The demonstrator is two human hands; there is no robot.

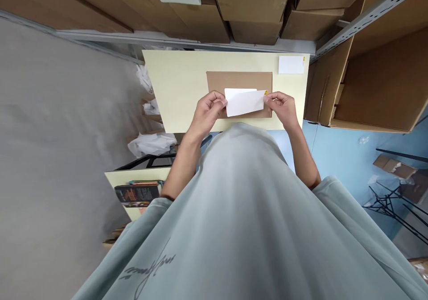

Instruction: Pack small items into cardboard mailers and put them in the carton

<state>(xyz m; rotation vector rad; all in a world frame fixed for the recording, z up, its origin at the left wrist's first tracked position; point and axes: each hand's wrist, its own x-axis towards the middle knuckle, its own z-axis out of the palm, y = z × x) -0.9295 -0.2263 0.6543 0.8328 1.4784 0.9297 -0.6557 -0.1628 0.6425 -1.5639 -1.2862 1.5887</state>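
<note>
A flat brown cardboard piece lies on the pale yellow table. Over it is a white paper slip with a small yellow mark at its upper right corner. My left hand pinches the slip's left end between thumb and fingers. At the other end, by the yellow mark, my right hand pinches the slip too. A second white edge shows behind the slip's top; whether it is a separate sheet is unclear. Another white slip with a yellow mark lies at the table's back right corner.
Cardboard boxes fill a metal shelf behind the table. A large open box stands at the right. White bags sit left of the table, and books lie on a lower surface at lower left.
</note>
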